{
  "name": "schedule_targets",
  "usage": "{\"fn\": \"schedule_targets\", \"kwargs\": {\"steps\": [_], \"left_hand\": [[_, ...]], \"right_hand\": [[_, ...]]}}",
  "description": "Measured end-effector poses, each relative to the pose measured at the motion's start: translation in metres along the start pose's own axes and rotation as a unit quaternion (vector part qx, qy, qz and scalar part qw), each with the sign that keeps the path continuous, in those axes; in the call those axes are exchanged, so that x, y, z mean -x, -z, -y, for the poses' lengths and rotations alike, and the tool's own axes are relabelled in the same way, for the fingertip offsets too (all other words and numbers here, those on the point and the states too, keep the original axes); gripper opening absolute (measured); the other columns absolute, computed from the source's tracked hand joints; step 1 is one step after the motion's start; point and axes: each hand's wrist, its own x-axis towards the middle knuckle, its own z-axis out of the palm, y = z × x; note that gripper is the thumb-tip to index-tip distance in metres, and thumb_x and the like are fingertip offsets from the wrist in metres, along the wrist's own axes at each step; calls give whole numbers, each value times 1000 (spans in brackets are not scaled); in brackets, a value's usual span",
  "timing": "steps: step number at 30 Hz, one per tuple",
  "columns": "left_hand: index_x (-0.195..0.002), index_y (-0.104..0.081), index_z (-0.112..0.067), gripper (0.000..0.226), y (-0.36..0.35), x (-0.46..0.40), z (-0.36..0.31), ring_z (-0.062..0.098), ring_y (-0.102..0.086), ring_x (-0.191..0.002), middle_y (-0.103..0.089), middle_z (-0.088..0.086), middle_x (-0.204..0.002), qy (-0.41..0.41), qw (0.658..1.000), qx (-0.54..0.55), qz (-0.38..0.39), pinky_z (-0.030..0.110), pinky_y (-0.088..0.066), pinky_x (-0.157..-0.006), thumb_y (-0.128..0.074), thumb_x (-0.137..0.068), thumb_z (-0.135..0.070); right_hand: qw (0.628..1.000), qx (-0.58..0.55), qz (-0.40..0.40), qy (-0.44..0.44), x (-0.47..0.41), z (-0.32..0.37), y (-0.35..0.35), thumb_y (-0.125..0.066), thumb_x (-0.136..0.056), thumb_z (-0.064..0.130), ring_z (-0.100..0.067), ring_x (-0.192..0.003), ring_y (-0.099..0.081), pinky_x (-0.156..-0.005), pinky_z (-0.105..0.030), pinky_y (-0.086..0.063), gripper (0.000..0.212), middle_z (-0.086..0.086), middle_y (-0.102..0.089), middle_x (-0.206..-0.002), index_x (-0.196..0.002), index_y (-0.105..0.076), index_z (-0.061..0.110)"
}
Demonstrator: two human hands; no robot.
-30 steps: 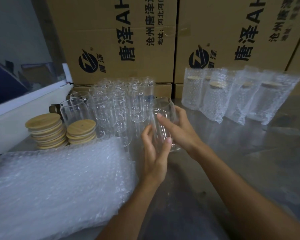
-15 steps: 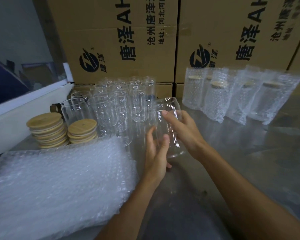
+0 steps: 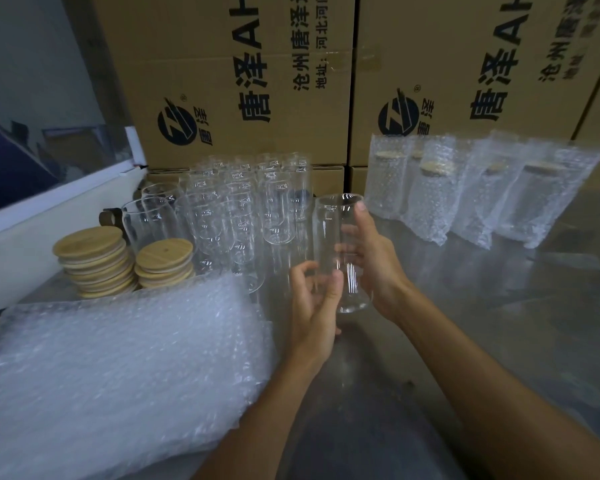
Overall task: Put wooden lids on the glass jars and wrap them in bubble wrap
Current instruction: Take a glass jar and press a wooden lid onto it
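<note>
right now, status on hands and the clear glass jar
Right hand grips clear glass jar, upright, no lid. Left hand loosely at its base. Round wooden lids stacked left, nothing blocking.

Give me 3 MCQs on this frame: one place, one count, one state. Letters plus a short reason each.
1. Where do the wooden lid stacks sit relative to the bubble wrap pile?
A. behind it, at the left
B. on top of it
C. right of the wrapped jars

2. How many lid stacks are there?
A. one
B. two
C. four

3. What state is the held glass jar in?
A. lidded and wrapped
B. lidded, unwrapped
C. open-topped, unwrapped

Key: 1 A, the stacks stand past the pile's far edge. 2 B, two stacks stand side by side. 3 C, the rim is bare; the right hand grips the jar, the left hand is at its lower part, grip unclear.
</note>
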Motion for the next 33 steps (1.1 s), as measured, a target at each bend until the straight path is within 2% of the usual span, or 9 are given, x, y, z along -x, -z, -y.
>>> {"fn": "schedule_targets", "kwargs": {"steps": [3, 6, 8, 11, 14, 16, 19, 26, 33], "left_hand": [[-110, -47, -39, 51, 1, -1, 0, 5, -63, -70, -63, 2, -107, -9, 1000, 4, -1, 25, -45, -40, -55, -70, -71], [-103, -54, -45, 40, 1, -1, 0, 11, -63, -72, -65, -6, -99, -12, 1000, 16, -15, 24, -43, -39, -54, -72, -69], [-103, -55, -38, 38, 0, -1, 1, 12, -63, -70, -66, -11, -90, -18, 999, 21, -21, 22, -41, -39, -56, -76, -64], [-106, -51, -28, 26, -1, -1, 3, 11, -61, -64, -68, -18, -83, -32, 999, 28, -17, 19, -41, -41, -54, -88, -45], [-105, -47, -25, 22, -1, -2, 4, 9, -58, -60, -68, -22, -78, -34, 999, 21, -17, 20, -40, -39, -47, -90, -41], [-104, -46, -24, 22, -1, -1, 6, 2, -55, -55, -67, -24, -76, -35, 999, 18, -13, 20, -39, -37, -44, -91, -42], [-105, -46, -24, 23, -1, -2, 8, 2, -55, -51, -70, -15, -80, -32, 999, 23, -7, 21, -38, -36, -43, -91, -42], [-104, -49, -23, 26, -2, -2, 6, 14, -53, -49, -69, 9, -88, -12, 999, 37, -15, 22, -35, -37, -40, -93, -45], [-108, -55, -9, 44, 1, -7, 5, 30, -60, -52, -70, 27, -88, 57, 994, 79, -54, 22, -35, -35, -23, -107, -39]], "right_hand": [[1000, -7, 9, -24, -1, -1, 0, -44, -70, 87, -14, -87, -69, -75, -29, -46, 83, -2, -74, -93, -106, -72, 18], [999, -21, 33, -27, 0, -3, 1, -38, -74, 92, -22, -89, -76, -73, -31, -55, 92, -5, -78, -92, -110, -66, 12], [998, -41, 39, -32, -1, -3, 1, -29, -85, 84, -22, -81, -77, -70, -36, -58, 87, -9, -78, -88, -112, -63, 8], [996, -70, 20, -43, -3, -2, 1, -22, -102, 66, -25, -68, -73, -81, -45, -55, 73, -11, -77, -79, -108, -63, 6], [992, -91, 41, -76, -4, -1, 3, -28, -99, 69, -21, -61, -68, -74, -38, -54, 74, -10, -73, -76, -110, -66, 7], [988, -94, 69, -97, -2, 1, 5, -30, -95, 74, -21, -68, -66, -81, -41, -50, 78, -9, -71, -80, -111, -69, 8], [990, -70, 79, -96, 0, 4, 6, -28, -92, 79, -25, -84, -64, -86, -43, -50, 83, -9, -70, -89, -112, -71, 11], [992, -75, 75, -74, -2, 2, 3, -18, -94, 76, -29, -89, -74, -79, -39, -59, 91, -17, -75, -98, -117, -64, 1], [990, -64, 112, -56, 6, -1, -7, -58, -70, 82, -31, -91, -76, -71, -45, -62, 97, -20, -68, -117, -133, -55, 9]]}}
